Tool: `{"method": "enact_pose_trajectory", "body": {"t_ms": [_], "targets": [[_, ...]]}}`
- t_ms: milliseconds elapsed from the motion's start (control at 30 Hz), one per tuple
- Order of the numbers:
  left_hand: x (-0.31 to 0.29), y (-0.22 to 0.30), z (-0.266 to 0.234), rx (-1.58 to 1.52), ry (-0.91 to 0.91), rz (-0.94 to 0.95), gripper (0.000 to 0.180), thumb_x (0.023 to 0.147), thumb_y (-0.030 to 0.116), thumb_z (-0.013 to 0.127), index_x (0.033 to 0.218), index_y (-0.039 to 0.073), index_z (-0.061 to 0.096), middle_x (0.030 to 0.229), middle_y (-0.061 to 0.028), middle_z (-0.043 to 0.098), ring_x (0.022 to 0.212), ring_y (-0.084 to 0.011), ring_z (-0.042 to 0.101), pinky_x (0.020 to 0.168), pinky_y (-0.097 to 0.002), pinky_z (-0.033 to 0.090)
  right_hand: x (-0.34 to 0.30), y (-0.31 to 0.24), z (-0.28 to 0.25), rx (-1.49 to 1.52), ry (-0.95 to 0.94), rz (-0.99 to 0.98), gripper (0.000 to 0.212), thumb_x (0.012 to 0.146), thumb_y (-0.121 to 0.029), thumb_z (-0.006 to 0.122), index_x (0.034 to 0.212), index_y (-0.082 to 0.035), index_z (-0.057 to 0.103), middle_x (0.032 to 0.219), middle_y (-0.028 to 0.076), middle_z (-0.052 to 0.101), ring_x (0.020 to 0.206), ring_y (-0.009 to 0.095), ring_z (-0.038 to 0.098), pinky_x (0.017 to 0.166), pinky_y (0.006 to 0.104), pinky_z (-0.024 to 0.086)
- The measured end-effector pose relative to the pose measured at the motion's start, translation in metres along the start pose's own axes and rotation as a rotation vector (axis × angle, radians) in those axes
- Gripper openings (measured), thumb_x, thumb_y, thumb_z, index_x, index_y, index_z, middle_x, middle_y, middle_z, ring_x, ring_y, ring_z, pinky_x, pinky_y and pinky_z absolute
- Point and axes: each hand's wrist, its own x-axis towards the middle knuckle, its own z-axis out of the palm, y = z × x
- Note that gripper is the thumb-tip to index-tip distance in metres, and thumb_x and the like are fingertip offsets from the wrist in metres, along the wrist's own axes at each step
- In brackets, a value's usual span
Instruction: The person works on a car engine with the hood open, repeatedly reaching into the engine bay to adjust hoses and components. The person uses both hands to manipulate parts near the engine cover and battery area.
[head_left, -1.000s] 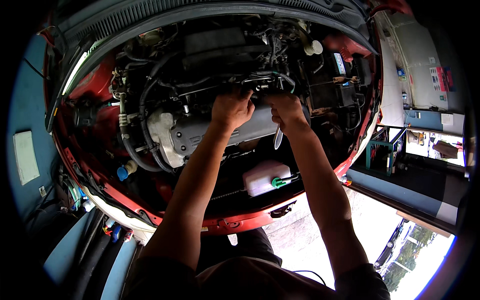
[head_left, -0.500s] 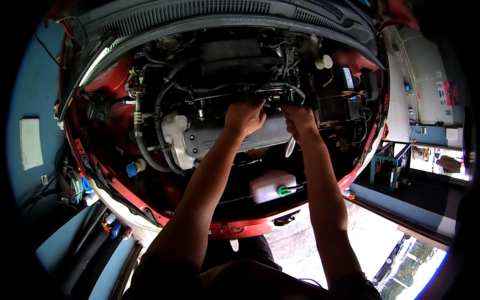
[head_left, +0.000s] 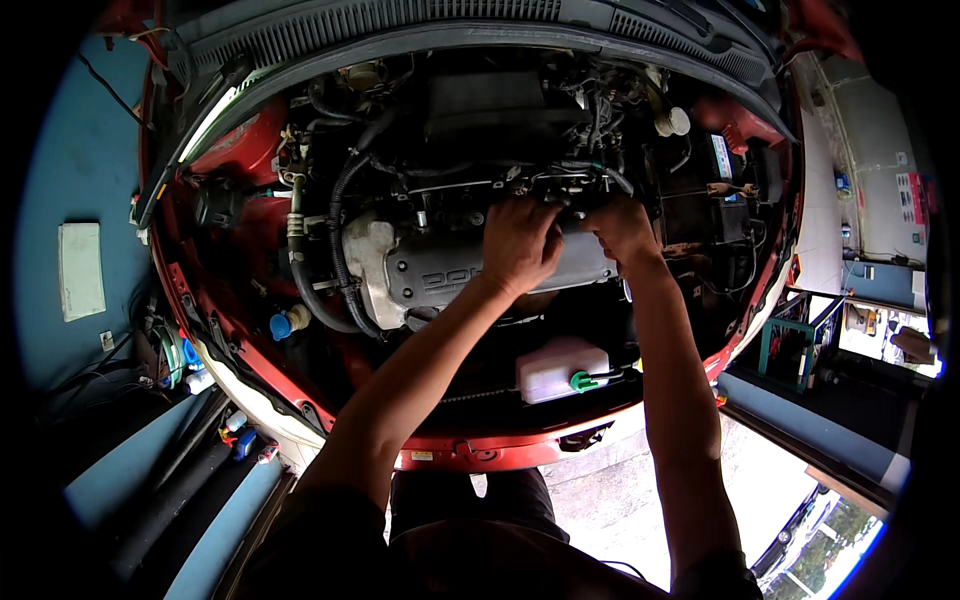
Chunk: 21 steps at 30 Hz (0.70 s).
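Above the grey cover [head_left: 440, 262], as my distant feed showed it, both hands were close together along its rear edge. I saw the left hand [head_left: 522, 245] from its back, thumb toward the right, fingers bent down and away from me; their tips were out of sight, so I could not tell whether they were spread, pressed together or pinching something. The right hand [head_left: 622, 228] was just beside it, near the cover's right end, its fingers curled in and, as far as I could see, wrapped round a metal handle [head_left: 628, 290]. Only a bright sliver of that handle reached me (the hand and forearm hid the rest), below the fist and beside the wrist. Between the hands I made out a dark rounded end [head_left: 574, 216], too dim to identify.

Left of the hands, a shiny post [head_left: 421, 217] stood at the cover's rear edge, and pale metal [head_left: 368, 262] bounded the cover's left end. Beside that metal, I followed a ribbed hose [head_left: 338, 200] curving down toward the front. Behind the hands I had a black box [head_left: 485, 105]. Nearer to me, a whitish tank [head_left: 548, 368] with a green cap [head_left: 582, 381] sat just behind the red rail [head_left: 470, 452]. A blue cap [head_left: 281, 326] showed at the front left.
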Motion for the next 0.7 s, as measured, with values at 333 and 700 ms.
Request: {"method": "enact_pose_trajectory", "body": {"t_ms": [333,700], "targets": [[-0.018,0.108,0.078,-1.932,-0.179,-1.14,0.08,0.094,0.079,0.011,0.124,0.019,0.053,0.1,0.0029,0.061,0.094,-0.0117,0.058,0.084,-0.0285,0.045,0.028,0.045,0.003,-0.763,0.135,-0.743,0.02,0.067,-0.009,0.075,0.084,-0.019,0.08,0.088,0.005,0.075,0.089,0.024,0.072,0.08,0.0309,0.058],[0.003,0.101,0.034,-1.705,-0.601,-1.235,0.074,0.085,0.087,0.0,0.058,0.021,0.022,0.051,0.0093,0.019,0.043,-0.0078,0.018,0.043,-0.026,0.015,0.024,0.044,0.007,-0.922,0.232,-0.803,0.018,0.068,-0.007,0.073,0.082,-0.019,0.077,0.086,0.003,0.074,0.085,0.023,0.071,0.079,0.031,0.058]]}}
